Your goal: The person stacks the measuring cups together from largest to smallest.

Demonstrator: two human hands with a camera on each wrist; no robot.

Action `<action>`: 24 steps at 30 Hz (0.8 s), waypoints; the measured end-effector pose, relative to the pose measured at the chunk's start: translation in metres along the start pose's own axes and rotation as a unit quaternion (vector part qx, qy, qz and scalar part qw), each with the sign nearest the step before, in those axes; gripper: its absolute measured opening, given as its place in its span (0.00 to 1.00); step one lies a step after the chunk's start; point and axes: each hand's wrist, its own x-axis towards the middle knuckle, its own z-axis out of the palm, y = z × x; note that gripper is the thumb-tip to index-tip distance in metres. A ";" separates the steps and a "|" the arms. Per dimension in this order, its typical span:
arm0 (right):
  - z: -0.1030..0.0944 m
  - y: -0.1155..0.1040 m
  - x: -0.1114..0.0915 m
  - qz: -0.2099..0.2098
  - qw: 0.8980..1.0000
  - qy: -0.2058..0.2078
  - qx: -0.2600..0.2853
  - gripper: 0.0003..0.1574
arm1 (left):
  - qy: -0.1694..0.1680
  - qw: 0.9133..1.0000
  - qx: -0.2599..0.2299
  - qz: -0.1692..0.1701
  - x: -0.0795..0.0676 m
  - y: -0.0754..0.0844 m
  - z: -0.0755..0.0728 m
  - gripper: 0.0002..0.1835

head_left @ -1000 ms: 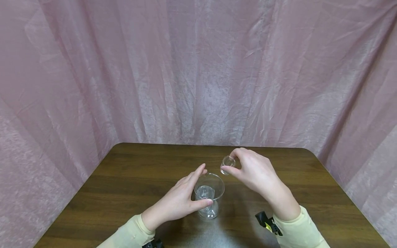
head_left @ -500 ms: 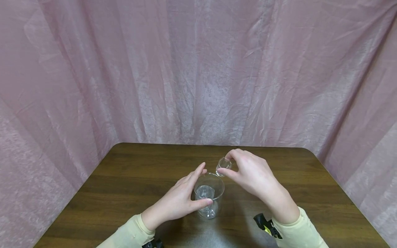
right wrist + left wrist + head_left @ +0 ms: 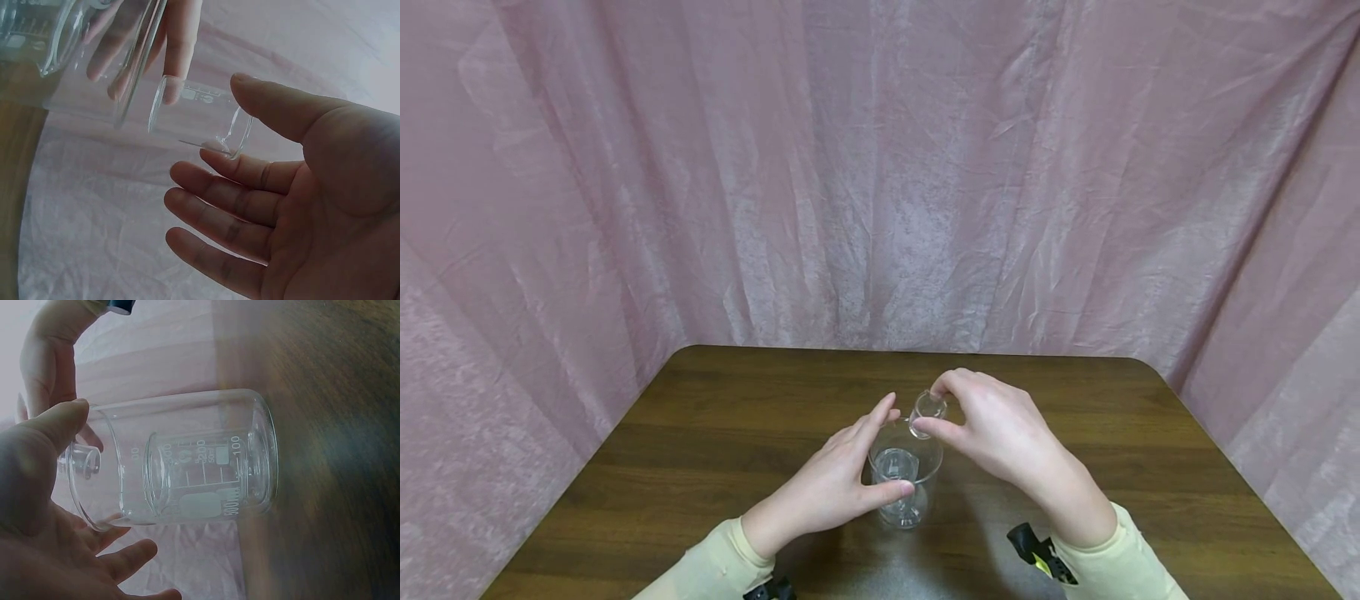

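A large clear glass beaker (image 3: 934,475) with white markings stands upright on the table. Inside it sits a medium beaker (image 3: 200,481). My left hand (image 3: 831,492) holds the large beaker near its rim, thumb on the near side and the long fingers on the far side. By its rim, my right hand (image 3: 1000,429) pinches a small glass beaker (image 3: 197,115) between thumb and index finger; the other fingers extend loosely. The small beaker hangs just over the far right part of the large beaker's mouth, slightly tilted, its bottom close to the rim.
The brown wooden table (image 3: 700,433) has rounded far corners. Pink velvet curtains (image 3: 880,167) hang behind it and on both sides. Black wrist cameras, such as the one at the right sleeve (image 3: 1037,550), sit under the forearms.
My right hand has moved left and toward the body, bringing the small beaker from beyond the large beaker's right side to over its rim. My left hand stays put.
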 end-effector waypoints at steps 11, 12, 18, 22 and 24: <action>0.008 -0.006 0.000 -0.017 1.000 -0.015 -0.004 0.21 | 0.002 1.000 0.002 0.005 0.000 0.001 0.000 0.61; 0.009 -0.006 -0.001 -0.020 1.000 -0.015 -0.004 0.21 | 0.002 1.000 0.002 0.005 0.000 0.001 0.000 0.61; 0.012 -0.009 -0.002 -0.025 0.999 -0.021 -0.004 0.21 | 0.002 1.000 0.002 0.004 0.001 0.000 0.000 0.60; 0.015 -0.010 -0.002 -0.024 0.999 -0.029 -0.003 0.21 | 0.000 1.000 0.000 0.002 0.000 0.000 -0.001 0.60; 0.017 -0.011 -0.002 -0.025 0.999 -0.033 -0.004 0.20 | -0.002 1.000 -0.002 0.000 0.000 0.000 -0.001 0.60</action>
